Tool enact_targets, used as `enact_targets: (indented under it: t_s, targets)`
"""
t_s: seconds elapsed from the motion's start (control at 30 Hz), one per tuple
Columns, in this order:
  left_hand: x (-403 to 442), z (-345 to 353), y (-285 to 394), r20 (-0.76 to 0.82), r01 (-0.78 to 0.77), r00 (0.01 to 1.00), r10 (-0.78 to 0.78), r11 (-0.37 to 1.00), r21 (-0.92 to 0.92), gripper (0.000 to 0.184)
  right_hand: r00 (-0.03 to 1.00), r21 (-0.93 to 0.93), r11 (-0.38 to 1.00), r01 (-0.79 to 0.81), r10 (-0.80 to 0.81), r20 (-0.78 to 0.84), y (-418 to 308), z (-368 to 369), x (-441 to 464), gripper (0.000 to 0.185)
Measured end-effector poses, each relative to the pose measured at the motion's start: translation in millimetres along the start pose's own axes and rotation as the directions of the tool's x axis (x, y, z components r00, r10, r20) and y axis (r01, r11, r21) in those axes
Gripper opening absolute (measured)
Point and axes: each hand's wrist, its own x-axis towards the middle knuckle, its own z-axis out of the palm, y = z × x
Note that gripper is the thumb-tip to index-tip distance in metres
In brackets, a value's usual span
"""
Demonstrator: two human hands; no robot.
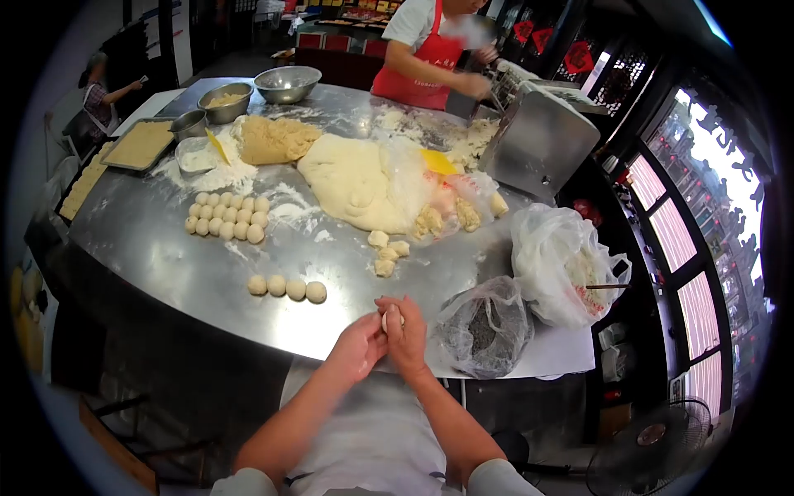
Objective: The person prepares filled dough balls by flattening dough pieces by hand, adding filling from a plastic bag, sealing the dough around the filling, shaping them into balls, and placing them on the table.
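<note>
My left hand point(358, 347) and my right hand point(405, 335) meet at the table's front edge, closed around a small dough ball point(392, 319) that shows between the fingers. To their left, a row of several round dough balls point(295, 289) lies on the metal table point(157, 248). Farther back is a larger group of dough balls point(227, 217). Beyond my hands lie a few cut dough pieces point(386, 256), with a big flat sheet of dough point(347, 182) behind them.
Right of my hands stand a clear bag of dark filling point(484, 331) and a white plastic bag point(558, 264). A metal machine point(542, 136) is at the back right, beside a person in a red apron point(418, 62). Bowls point(287, 83) and a tray point(139, 146) sit at the back left.
</note>
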Motion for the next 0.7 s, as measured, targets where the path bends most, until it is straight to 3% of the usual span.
enact_targets:
  t_s: [0.07, 0.17, 0.23, 0.3, 0.47, 0.5, 0.6, 0.63, 0.7]
  targets:
    - [-9.7, 12.5, -8.5, -0.034, -0.048, 0.998, 0.05, 0.998, 0.038, 0.034, 0.997, -0.023, 0.998, 0.05, -0.051, -0.051, 2.3, 2.4, -3.8, 0.027]
    - [-5.7, 5.2, -23.1, -0.086, -0.135, 0.985, 0.146, 0.984, 0.119, 0.036, 1.0, -0.118, 0.993, 0.02, -0.018, 0.018, -11.2, -0.9, -5.1, 0.028]
    - [-3.9, 3.6, -24.6, -0.077, -0.156, 0.983, 0.166, 0.98, 0.122, 0.038, 0.975, 0.232, 0.949, -0.214, 0.191, 0.115, -19.5, -8.7, -6.7, 0.03]
    - [-5.4, 0.9, -24.9, -0.041, -0.159, 0.986, 0.161, 0.986, 0.045, 0.04, 0.935, 0.374, 0.863, -0.339, 0.265, 0.235, -32.1, -25.0, -6.0, 0.033]
    - [-14.6, 26.1, -20.3, -0.037, -0.006, 0.999, 0.015, 0.971, 0.239, 0.046, 0.89, 0.245, 0.921, -0.302, 0.181, 0.418, -26.9, -49.4, -4.9, 0.037]
    - [-11.9, 29.1, -20.7, -0.051, 0.019, 0.999, -0.004, 0.953, 0.301, 0.048, 0.872, 0.245, 0.879, -0.41, 0.299, 0.386, -27.3, -47.1, -7.4, 0.034]
    - [-7.5, 23.4, -35.0, -0.072, -0.004, 0.997, 0.022, 0.968, 0.251, 0.05, 0.948, 0.311, 0.898, -0.311, 0.27, 0.168, -20.1, -33.9, -16.8, 0.035]
    - [-7.6, 23.3, -37.0, -0.067, -0.044, 0.996, 0.062, 0.971, 0.235, 0.05, 0.936, 0.355, 0.866, -0.353, 0.322, 0.145, -18.8, -29.9, -18.2, 0.037]
    - [-11.0, 23.6, -41.2, -0.062, -0.115, 0.99, 0.13, 0.973, 0.198, 0.051, 0.975, 0.291, 0.931, -0.222, 0.212, 0.065, -2.5, -22.4, -18.9, 0.037]
